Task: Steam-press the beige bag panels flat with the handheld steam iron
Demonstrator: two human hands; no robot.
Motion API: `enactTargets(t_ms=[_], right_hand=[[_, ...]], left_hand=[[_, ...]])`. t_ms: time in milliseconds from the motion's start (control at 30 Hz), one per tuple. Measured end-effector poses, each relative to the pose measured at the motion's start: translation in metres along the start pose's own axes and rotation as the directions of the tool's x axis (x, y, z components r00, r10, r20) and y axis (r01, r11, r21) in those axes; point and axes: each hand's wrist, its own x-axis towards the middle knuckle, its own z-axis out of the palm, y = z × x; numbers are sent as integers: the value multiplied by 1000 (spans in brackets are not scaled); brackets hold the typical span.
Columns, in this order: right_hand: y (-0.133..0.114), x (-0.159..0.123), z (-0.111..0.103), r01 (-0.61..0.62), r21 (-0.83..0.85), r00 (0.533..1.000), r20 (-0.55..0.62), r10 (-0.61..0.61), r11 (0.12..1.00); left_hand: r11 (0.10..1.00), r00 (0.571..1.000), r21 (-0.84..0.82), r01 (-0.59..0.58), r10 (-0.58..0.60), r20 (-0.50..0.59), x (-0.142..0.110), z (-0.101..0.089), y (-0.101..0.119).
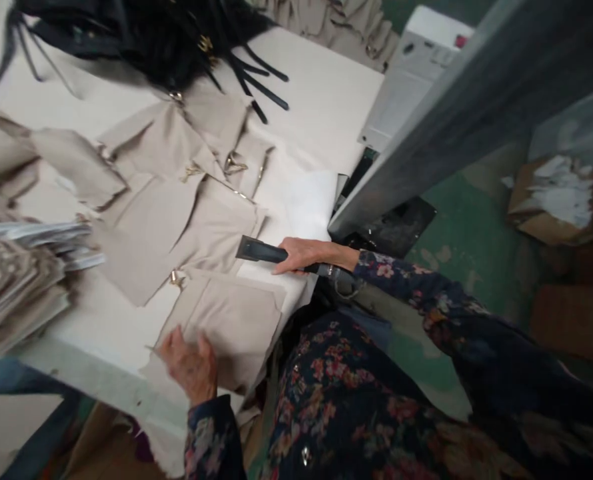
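Observation:
My right hand [304,255] is closed around a dark, flat bar-shaped tool [259,251] that lies over the beige fabric on the white table [321,93]. My left hand [190,363] rests with fingers spread on a beige fabric piece [231,320] at the table's near edge. More beige cut pieces with small metal fittings [176,193] lie spread across the middle of the table. A white sheet [309,203] sits under the tool's far side.
A stack of beige and white pieces [16,280] is at the left. Black straps and dark material [176,40] lie at the far end. A grey machine arm [451,113] and a white control box [416,60] stand to the right. Cardboard with paper [556,197] lies on the green floor.

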Motion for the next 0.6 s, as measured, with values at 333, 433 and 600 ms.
enactTargets(t_ms=[333,433,600], right_hand=[[9,-31,21,54,-78,969,-237,-71,995],[9,-41,28,26,-84,967,-250,-46,996],[14,-40,36,-12,-86,955,-297,-14,996]], left_hand=[[904,834,136,-405,305,459,-14,64,89],[913,858,51,-405,360,367,-17,65,74],[883,842,-60,-466,464,277,-15,69,43]])
